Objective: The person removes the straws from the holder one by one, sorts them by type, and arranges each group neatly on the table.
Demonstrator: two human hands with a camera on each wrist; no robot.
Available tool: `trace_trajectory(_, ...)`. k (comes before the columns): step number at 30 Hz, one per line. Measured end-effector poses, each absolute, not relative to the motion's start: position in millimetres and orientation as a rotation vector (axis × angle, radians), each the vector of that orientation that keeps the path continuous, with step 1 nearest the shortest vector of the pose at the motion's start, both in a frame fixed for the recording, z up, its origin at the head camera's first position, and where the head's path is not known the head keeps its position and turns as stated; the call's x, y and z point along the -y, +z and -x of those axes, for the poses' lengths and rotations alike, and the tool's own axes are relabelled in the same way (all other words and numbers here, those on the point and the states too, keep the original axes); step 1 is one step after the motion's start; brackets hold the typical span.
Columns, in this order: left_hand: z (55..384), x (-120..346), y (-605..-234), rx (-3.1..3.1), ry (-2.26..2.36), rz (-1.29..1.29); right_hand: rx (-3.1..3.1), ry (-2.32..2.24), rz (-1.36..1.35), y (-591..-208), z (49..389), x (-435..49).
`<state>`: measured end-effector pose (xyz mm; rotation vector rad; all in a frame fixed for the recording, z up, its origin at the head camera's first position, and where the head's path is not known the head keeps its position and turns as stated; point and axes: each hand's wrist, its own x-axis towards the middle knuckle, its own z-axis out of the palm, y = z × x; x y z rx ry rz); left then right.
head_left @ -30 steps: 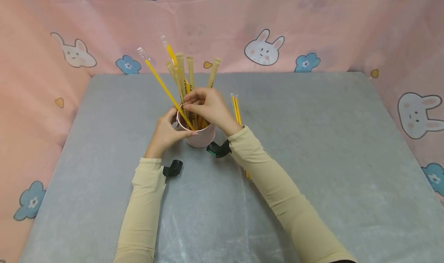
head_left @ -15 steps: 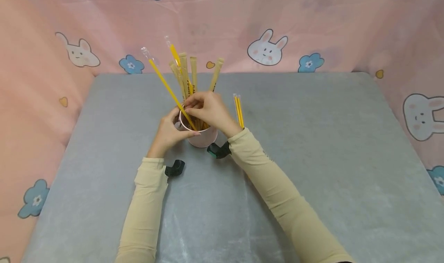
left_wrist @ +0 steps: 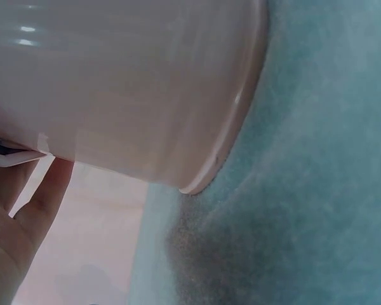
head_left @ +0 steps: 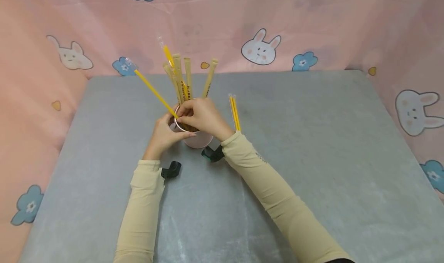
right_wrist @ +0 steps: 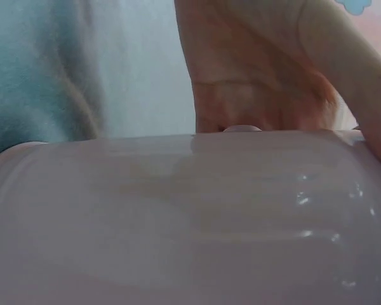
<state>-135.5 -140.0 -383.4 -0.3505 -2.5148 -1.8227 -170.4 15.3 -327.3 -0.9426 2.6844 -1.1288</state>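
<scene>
Beige cloth covers the left arm as a sleeve [head_left: 138, 213], with a black camera [head_left: 171, 170] at its cuff, just below the left hand [head_left: 163, 136]. That hand holds the cup [head_left: 197, 141], thumb along the near rim and fingers round its far left side; the left wrist view shows fingers beside the handle [left_wrist: 19, 157].

Up and to the left of the right hand's pinch, a loose straw [head_left: 154, 91] in clear wrap leans out over the cup's left rim. Its lower end is lost at the right fingertips. Beyond the pinch, a second yellow straw [head_left: 168, 54] and several paper straws [head_left: 187, 72] rise from the cup; one paper straw [head_left: 209, 78] stands apart, tilted right, just behind the right hand [head_left: 202, 118]. This hand reaches over the cup from the right, thumb and finger seeming to close on the leaning straw.

Right of the wrist, yellow spares [head_left: 234, 111] lie on the table [head_left: 329, 159], partly hidden by the arm.

The step looks like settling the leaning straw among the others. The next move calls for a light pinch to guide it, with the left hand steadying the cup.
</scene>
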Motion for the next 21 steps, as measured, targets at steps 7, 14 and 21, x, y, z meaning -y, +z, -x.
trace_trajectory(7,133,146,-384,2.502,-1.857,0.311,-2.494,-1.397,0.941,-327,170,-17)
trace_trajectory(14,132,148,-385,2.520,-1.813,0.335,-2.280,-1.684,0.897,-327,167,-29)
trace_trajectory(21,136,141,-384,2.514,-1.810,0.369,-2.297,-1.813,0.942,-322,162,-46)
